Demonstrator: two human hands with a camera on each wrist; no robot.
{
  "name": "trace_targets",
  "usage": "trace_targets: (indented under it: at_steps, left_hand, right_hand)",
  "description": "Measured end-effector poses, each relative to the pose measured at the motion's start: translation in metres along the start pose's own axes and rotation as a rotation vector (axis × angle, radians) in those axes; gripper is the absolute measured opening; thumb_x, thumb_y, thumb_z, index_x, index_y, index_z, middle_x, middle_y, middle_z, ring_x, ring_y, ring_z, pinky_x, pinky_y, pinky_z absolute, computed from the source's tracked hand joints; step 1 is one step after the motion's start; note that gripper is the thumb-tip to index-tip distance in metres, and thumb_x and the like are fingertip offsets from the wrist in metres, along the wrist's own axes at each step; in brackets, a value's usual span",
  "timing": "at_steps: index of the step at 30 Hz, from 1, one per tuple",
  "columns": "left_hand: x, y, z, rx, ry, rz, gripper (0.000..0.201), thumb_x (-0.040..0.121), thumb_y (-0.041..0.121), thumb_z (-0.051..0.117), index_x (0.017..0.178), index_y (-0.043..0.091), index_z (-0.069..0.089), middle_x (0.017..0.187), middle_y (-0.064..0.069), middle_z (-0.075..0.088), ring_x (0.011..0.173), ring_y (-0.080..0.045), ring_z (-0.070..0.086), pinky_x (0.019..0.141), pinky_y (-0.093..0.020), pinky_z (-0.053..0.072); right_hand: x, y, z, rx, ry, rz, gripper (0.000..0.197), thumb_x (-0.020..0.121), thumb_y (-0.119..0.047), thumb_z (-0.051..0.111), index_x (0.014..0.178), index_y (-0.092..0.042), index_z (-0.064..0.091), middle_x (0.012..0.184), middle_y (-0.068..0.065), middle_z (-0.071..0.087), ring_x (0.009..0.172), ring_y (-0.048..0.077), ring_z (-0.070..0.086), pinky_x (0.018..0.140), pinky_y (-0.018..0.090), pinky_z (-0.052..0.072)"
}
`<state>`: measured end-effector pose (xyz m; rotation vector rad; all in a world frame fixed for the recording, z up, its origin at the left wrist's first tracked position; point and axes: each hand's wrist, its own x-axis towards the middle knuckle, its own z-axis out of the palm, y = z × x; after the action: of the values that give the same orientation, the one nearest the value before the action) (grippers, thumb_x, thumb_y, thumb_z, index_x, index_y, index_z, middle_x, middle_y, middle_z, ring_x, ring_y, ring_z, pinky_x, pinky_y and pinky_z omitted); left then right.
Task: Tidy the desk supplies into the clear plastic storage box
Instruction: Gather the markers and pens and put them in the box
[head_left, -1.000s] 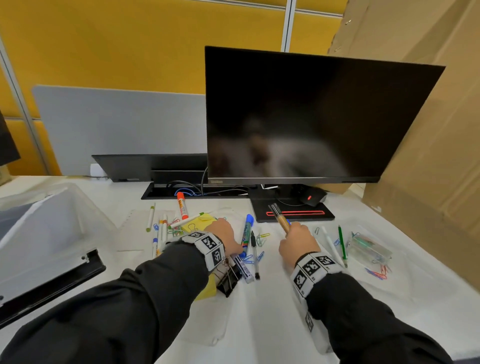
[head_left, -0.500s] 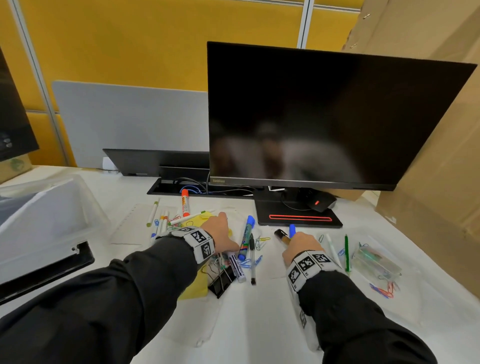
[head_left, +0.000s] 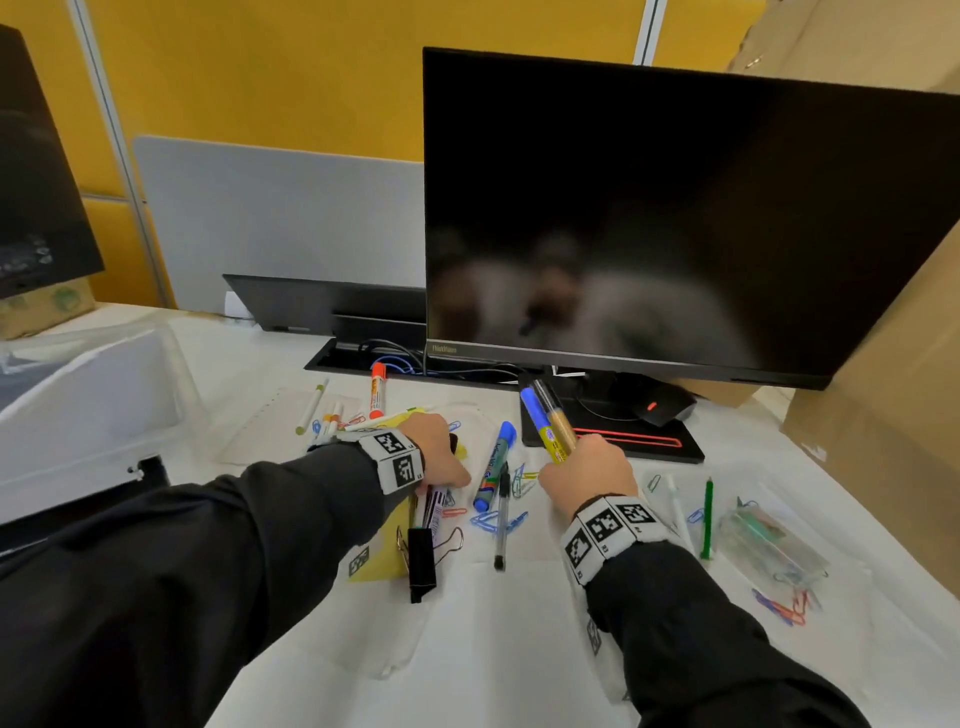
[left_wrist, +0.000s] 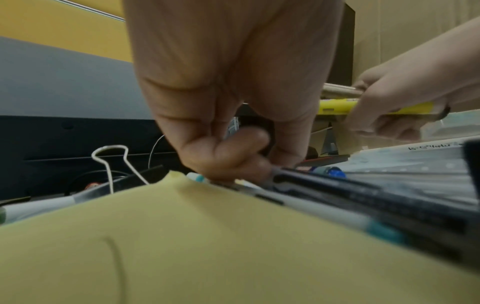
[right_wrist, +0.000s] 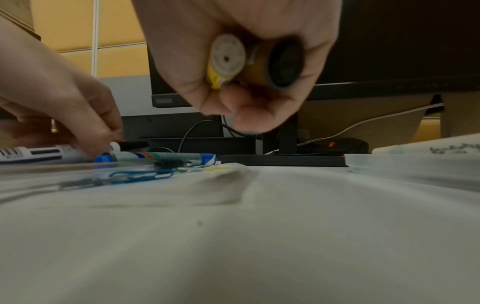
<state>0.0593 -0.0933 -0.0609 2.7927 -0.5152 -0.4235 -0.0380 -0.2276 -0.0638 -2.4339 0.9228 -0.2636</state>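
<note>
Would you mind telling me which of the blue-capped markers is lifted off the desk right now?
The yellow-barrelled marker gripped in the right hand, beside a gold one. The other blue-capped marker, green-banded, lies flat on the desk between the hands.

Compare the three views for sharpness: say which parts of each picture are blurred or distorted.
Head view: the monitor bows from the wide lens, with hazy reflections; the desk items are fairly sharp. Left wrist view: the near yellow pad is soft, the binder clip handle clearer. Right wrist view: the right hand and its two markers are blurred; the blue marker is crisper.
</note>
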Motion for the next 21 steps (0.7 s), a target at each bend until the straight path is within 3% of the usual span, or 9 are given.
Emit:
trace_targets:
  at_steps: [1,3,5,10,13,15,17,19,21]
  left_hand:
    - [0.001,0.0,-0.002,-0.032,0.0,-0.005,0.032,0.078,0.036,0.066,0.067,0.014,0.044,0.065,-0.001,0.054,0.052,-0.013,0.055,0.049,-0.02,0.047]
    - [0.002,0.0,-0.008,-0.11,0.037,0.028,0.032,0.083,0.037,0.059,0.065,0.013,0.046,0.062,-0.002,0.054,0.05,-0.012,0.053,0.05,-0.021,0.046]
    - [0.001,0.005,-0.019,-0.28,0.061,0.102,0.031,0.085,0.032,0.054,0.063,0.011,0.051,0.055,-0.003,0.054,0.044,-0.012,0.05,0.051,-0.022,0.045]
    - [-0.01,0.031,-0.039,-0.872,-0.182,0.23,0.018,0.09,0.018,0.054,0.077,0.005,0.058,0.057,-0.003,0.051,0.04,-0.011,0.051,0.041,-0.017,0.04]
    - [-0.004,0.041,-0.029,-1.055,-0.18,0.22,0.021,0.093,0.017,0.051,0.077,0.005,0.059,0.059,-0.004,0.052,0.042,-0.009,0.05,0.041,-0.016,0.043]
    - [0.004,0.042,-0.019,-0.952,-0.097,0.159,0.016,0.092,0.013,0.049,0.081,0.005,0.058,0.066,-0.005,0.055,0.051,-0.013,0.053,0.046,-0.019,0.048]
    - [0.009,0.04,-0.008,-0.592,-0.03,0.162,0.01,0.09,0.014,0.051,0.086,0.008,0.057,0.071,-0.005,0.058,0.06,-0.018,0.057,0.05,-0.021,0.047]
    - [0.006,0.037,0.0,-0.132,-0.03,0.179,0.021,0.086,0.029,0.059,0.078,0.011,0.054,0.065,-0.003,0.054,0.068,-0.021,0.055,0.054,-0.025,0.045]
    - [0.004,0.035,0.005,0.109,-0.058,0.165,0.037,0.077,0.041,0.067,0.062,0.012,0.049,0.057,-0.001,0.048,0.07,-0.022,0.054,0.061,-0.027,0.043]
  right_hand:
    - [0.0,-0.002,0.0,0.042,0.023,-0.023,0.012,0.084,-0.019,0.055,0.082,-0.01,0.049,0.078,0.005,0.048,0.074,0.024,0.049,0.066,0.029,0.038]
    - [0.003,-0.004,0.005,0.102,0.062,-0.076,0.018,0.089,-0.017,0.052,0.1,-0.003,0.052,0.085,0.008,0.049,0.077,0.026,0.049,0.066,0.029,0.038]
    - [0.006,-0.006,0.01,0.15,0.103,-0.157,0.027,0.092,-0.024,0.05,0.105,0.0,0.05,0.087,0.012,0.052,0.083,0.031,0.055,0.068,0.031,0.04]
    - [0.006,-0.014,0.01,0.397,0.121,-0.328,0.042,0.09,-0.047,0.047,0.086,-0.008,0.061,0.073,0.007,0.062,0.07,0.022,0.056,0.061,0.031,0.041]
    - [0.002,-0.016,0.009,0.489,0.021,-0.356,0.034,0.084,-0.044,0.058,0.065,-0.016,0.055,0.061,0.004,0.057,0.057,0.018,0.049,0.058,0.03,0.046]
    - [0.003,-0.013,0.011,0.343,0.063,-0.376,0.027,0.082,-0.033,0.062,0.065,-0.017,0.05,0.058,-0.002,0.052,0.059,0.019,0.05,0.054,0.025,0.042]
    - [0.004,-0.011,0.01,0.254,0.169,-0.367,0.017,0.083,-0.026,0.059,0.079,-0.011,0.052,0.06,-0.004,0.047,0.063,0.021,0.052,0.057,0.028,0.045]
    - [0.006,-0.009,0.009,0.254,0.233,-0.337,0.016,0.084,-0.022,0.056,0.086,-0.008,0.05,0.063,-0.002,0.046,0.065,0.023,0.052,0.06,0.031,0.043]
    - [0.007,-0.009,0.009,0.243,0.268,-0.305,0.014,0.085,-0.019,0.055,0.086,-0.008,0.046,0.066,0.001,0.048,0.067,0.024,0.05,0.062,0.029,0.039]
